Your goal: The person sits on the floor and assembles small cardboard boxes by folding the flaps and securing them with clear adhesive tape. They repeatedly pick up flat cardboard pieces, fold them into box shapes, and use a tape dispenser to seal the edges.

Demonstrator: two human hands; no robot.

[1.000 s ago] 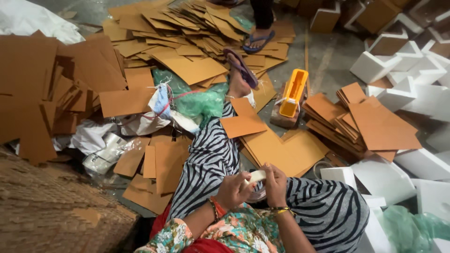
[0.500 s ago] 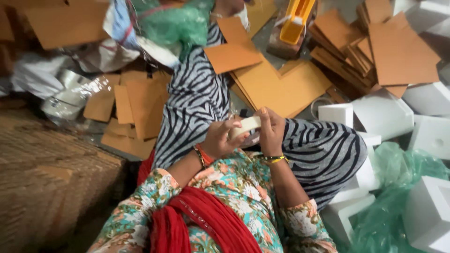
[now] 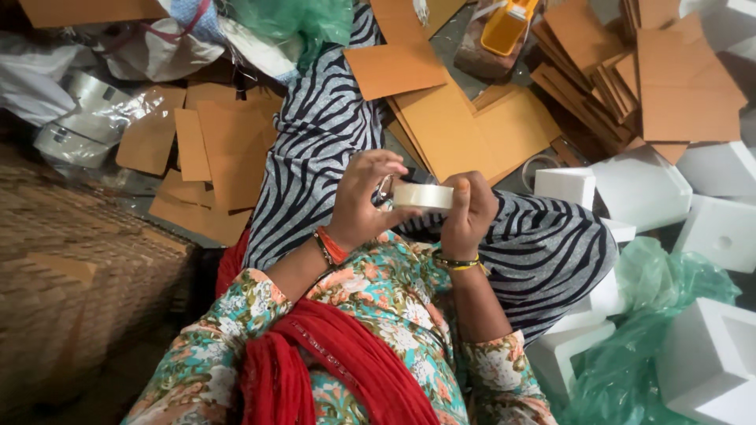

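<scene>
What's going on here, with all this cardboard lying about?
A person sits on the floor, legs out in zebra-striped trousers, holding a roll of clear tape up between both hands. The left hand curls over one edge, fingers at the roll's rim, while the right hand grips the other side. Brown cardboard sheets lie ahead, white foam boxes and green plastic bags to the right, and a yellow tool rests beyond the cardboard.

The light is soft and even, bright on the white foam blocks (image 3: 642, 189) at the right. The left side stays dim and shadowed. Plastic wrapping (image 3: 75, 118) shows glare. Edges look slightly stretched and blurred.
</scene>
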